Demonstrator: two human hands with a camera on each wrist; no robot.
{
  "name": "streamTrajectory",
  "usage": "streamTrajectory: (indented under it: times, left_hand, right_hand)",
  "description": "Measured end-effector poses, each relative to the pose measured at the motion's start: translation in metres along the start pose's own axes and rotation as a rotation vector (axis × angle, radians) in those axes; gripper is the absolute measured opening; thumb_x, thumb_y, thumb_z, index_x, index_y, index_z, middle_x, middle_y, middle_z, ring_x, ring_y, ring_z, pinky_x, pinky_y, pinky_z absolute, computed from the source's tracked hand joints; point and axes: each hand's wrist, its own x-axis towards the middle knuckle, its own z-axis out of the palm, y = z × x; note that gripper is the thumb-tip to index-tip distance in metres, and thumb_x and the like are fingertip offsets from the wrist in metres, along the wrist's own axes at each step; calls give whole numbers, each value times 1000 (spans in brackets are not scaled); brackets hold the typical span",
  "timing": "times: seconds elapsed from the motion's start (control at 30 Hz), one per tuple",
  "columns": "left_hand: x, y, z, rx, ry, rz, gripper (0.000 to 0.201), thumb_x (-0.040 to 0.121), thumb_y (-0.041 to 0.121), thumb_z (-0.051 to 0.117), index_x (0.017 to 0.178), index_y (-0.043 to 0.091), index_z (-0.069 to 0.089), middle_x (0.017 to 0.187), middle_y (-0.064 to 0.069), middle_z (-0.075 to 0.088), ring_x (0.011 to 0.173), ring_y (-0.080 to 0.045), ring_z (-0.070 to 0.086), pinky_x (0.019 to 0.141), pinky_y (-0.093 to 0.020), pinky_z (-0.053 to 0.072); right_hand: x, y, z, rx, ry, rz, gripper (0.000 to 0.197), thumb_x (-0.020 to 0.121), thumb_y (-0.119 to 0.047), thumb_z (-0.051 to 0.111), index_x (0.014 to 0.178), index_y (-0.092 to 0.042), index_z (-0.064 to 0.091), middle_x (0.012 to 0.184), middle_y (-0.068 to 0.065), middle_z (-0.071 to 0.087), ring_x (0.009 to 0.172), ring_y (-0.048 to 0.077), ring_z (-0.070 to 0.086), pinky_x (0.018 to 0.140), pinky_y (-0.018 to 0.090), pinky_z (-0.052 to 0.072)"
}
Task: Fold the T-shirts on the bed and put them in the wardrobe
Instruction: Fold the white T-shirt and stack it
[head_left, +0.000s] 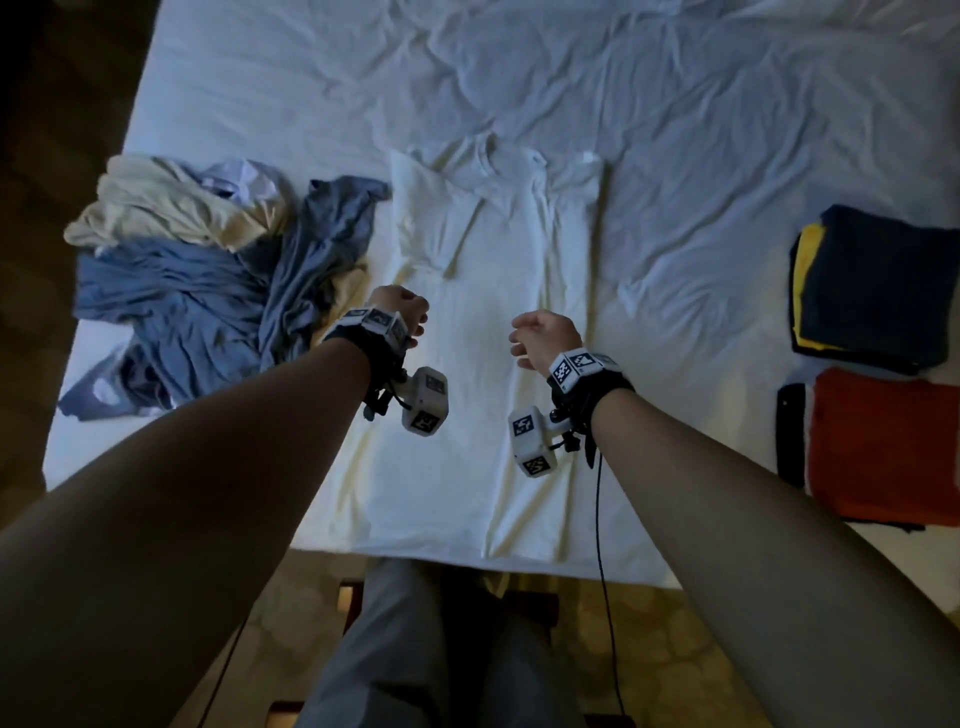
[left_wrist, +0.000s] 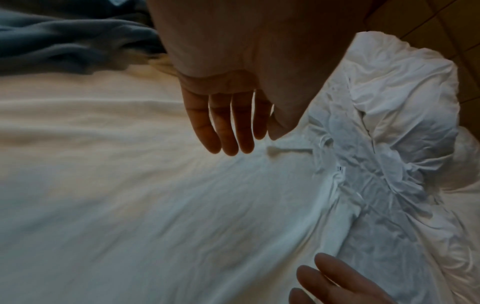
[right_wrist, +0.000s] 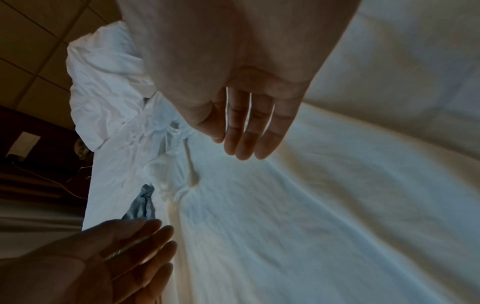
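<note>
The left hand and right hand hover, fingers relaxed and holding nothing, above the white T-shirt (both sleeves folded in).

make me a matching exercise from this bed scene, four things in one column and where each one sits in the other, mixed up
Things:
1. white T-shirt
2. crumpled blue and cream clothes heap
3. folded navy and yellow stack
4. folded orange garment

Places:
A. right edge of the bed, nearest the person
B. spread flat in the middle, below both hands
C. left side of the bed
D. right edge, just beyond the orange one

Pairs: 1-B, 2-C, 3-D, 4-A
</note>
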Motion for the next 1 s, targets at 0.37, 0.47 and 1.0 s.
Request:
streamTrajectory:
  times: [0.37, 0.47, 1.0]
  left_hand:
    - [128, 80, -23, 310, 271, 20, 59, 87, 32, 59, 138, 7, 42, 128, -14, 57, 110, -34, 58, 88, -38, 49]
    - [160, 88, -30, 238, 189, -14, 43, 86, 34, 64, 121, 9, 60, 119, -15, 64, 106, -34, 63, 89, -40, 52]
    - [140, 131, -25, -86, -235, 119, 20, 95, 15, 58, 113, 20, 53, 88, -8, 62, 76, -24, 65, 58, -43, 59]
  right_hand:
    - [120, -70, 32, -29, -74, 9, 23, 92, -9, 55, 112, -14, 64, 98, 6, 68, 80, 16, 66, 77, 34, 60]
    - [146, -84, 43, -30, -102, -10, 20, 92, -12, 56, 109, -17, 65, 100, 5, 69, 87, 18, 67, 78, 34, 60]
    - [156, -139, 73, 55, -388, 82, 71, 77, -37, 73, 139, -38, 38, 129, -5, 57, 110, 19, 59, 87, 45, 56]
